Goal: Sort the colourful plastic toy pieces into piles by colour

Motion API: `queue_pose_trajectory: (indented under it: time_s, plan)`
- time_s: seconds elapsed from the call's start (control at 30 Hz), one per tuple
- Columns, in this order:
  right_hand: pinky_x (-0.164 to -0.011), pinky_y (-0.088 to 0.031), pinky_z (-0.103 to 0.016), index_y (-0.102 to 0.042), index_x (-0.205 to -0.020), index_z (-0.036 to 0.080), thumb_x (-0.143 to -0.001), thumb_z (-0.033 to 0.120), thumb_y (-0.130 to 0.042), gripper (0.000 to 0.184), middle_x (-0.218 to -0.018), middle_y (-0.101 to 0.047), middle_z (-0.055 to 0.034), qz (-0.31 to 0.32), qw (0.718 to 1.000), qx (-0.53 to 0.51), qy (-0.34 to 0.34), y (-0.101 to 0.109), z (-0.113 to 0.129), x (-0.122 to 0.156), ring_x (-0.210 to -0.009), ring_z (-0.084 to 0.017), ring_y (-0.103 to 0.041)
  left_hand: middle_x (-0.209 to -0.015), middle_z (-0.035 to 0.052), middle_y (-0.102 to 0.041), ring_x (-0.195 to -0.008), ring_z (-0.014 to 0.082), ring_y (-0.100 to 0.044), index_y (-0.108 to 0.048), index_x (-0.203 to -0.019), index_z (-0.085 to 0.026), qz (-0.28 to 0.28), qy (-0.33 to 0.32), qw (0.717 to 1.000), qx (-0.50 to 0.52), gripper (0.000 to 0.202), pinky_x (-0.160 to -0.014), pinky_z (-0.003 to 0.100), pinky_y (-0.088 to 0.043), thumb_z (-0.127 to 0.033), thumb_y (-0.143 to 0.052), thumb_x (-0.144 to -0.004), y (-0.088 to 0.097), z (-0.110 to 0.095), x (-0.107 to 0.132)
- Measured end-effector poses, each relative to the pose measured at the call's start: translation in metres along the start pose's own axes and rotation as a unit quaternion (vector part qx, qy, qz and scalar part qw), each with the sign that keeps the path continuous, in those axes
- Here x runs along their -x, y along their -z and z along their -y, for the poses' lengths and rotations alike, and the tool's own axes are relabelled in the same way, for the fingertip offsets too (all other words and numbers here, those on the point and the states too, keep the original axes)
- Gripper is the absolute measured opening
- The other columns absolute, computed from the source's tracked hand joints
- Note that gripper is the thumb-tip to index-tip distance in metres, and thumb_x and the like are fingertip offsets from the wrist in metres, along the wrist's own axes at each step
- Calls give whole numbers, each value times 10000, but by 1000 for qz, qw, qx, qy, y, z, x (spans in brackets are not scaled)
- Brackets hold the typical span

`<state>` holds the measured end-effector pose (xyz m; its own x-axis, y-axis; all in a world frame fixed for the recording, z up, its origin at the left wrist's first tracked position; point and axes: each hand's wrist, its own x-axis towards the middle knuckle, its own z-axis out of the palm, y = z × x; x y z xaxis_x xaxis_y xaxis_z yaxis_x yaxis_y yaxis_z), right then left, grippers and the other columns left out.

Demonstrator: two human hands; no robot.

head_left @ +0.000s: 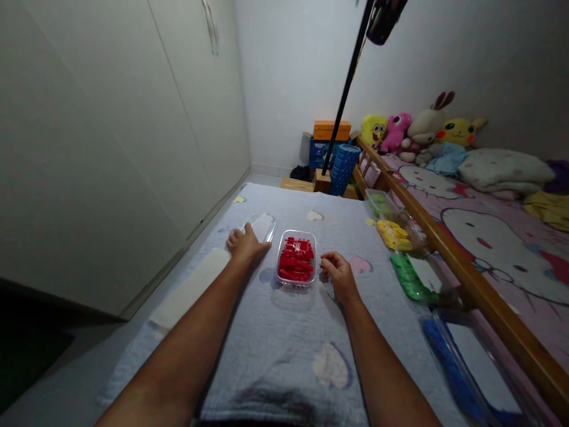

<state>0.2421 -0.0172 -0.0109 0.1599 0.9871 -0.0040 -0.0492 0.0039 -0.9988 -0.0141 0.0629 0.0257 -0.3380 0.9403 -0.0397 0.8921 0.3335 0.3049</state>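
A clear plastic box [296, 283] full of red building bricks [296, 259] sits on a grey-blue quilted mat [284, 350] in front of me. My left hand [245, 243] lies to the box's left, fingers resting on a clear plastic lid [265, 226]. Just to the right of the box is my right hand [338, 274], fingers curled loosely near its rim; whether it touches the box or holds anything is unclear.
Along the mat's right edge stand clear boxes of yellow bricks [393, 235], green bricks [409, 276] and blue bricks [448, 365]. A wooden bed rail [462, 273] runs beside them, with plush toys [418, 130] behind. White wardrobe doors [133, 136] line the left. A black pole [347, 89] rises at the back.
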Motion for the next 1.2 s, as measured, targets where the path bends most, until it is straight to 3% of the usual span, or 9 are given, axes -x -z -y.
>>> queue_pose_trajectory:
  time_s: [0.1, 0.27, 0.43, 0.5, 0.57, 0.7, 0.8, 1.0, 1.2]
  plan:
    - [-483, -393, -231, -645, -831, 198, -688, 412, -734, 273, -662, -587, 34, -1, 1000, 8, 6, 0, -1, -1, -528, -103, -493, -1387, 259, -497, -1306, 431, -470, -309, -1496, -166, 25, -3, 1000, 1, 1061, -1028, 494, -418, -603, -773, -648, 6, 3, -4]
    - [-491, -395, -231, -640, -826, 199, -692, 404, -727, 260, -662, -583, 36, 3, 1000, 15, 9, -1, -3, -3, -533, -105, -497, -1407, 254, -435, -1244, 430, -530, -295, -1504, -172, -17, -24, 999, 31, 1153, -991, 482, -467, -547, -860, -571, 10, 4, 0]
    - [-506, -398, -225, -643, -813, 190, -701, 392, -730, 246, -677, -591, 31, 8, 999, 36, 23, 0, -5, -3, -556, -103, -503, -1309, 183, -520, -1137, 282, -619, -400, -1442, -151, -82, -35, 973, 212, 721, -975, 389, -491, -275, -678, -789, 12, 17, -5]
    - [-513, -401, -224, -646, -812, 190, -709, 392, -729, 241, -685, -596, 30, 9, 999, 36, 27, 0, -5, -3, -567, -105, -508, -1109, 110, -609, -996, 219, -649, -491, -1348, -156, -114, -17, 937, 330, 558, -910, 355, -514, -216, -605, -805, 16, 23, -6]
    - [-510, -400, -225, -649, -810, 192, -708, 391, -731, 238, -682, -596, 32, 7, 999, 34, 26, -1, -5, -3, -562, -105, -505, -904, 27, -607, -768, 150, -628, -534, -1265, -160, -102, 4, 877, 469, 494, -759, 298, -531, -207, -598, -778, 23, 26, -1]
    - [-476, -367, -227, -651, -789, 192, -690, 421, -741, 265, -642, -592, 31, -15, 1000, 16, 3, -2, 0, -2, -521, -104, -480, -751, -62, -534, -577, 66, -531, -572, -1071, -183, 7, 41, 736, 675, 451, -578, 202, -489, -244, -718, -649, 38, 17, 29]
    - [-474, -342, -223, -658, -772, 191, -718, 484, -729, 306, -638, -597, 22, -30, 999, -13, -2, -2, 10, 1, -516, -97, -464, -714, -73, -556, -547, 57, -521, -549, -951, -188, 88, 49, 687, 720, 440, -547, 194, -490, -276, -791, -595, 43, 3, 59]
    - [-467, -299, -230, -714, -803, 181, -791, 577, -659, 400, -664, -607, -5, 52, 997, -52, 20, -3, 30, 10, -513, -92, -424, -644, -65, -604, -543, 91, -570, -528, -918, -191, 163, -21, 669, 725, 445, -546, 204, -469, -407, -804, -644, 36, -23, 102]
    - [-450, -273, -216, -669, -807, 191, -738, 486, -750, 313, -638, -600, 18, 105, 991, -79, -20, -7, 39, 16, -478, -76, -375, -700, -30, -653, -602, 123, -605, -562, -890, -194, 175, -54, 690, 700, 387, -599, 238, -492, -516, -719, -742, 28, -35, 118]
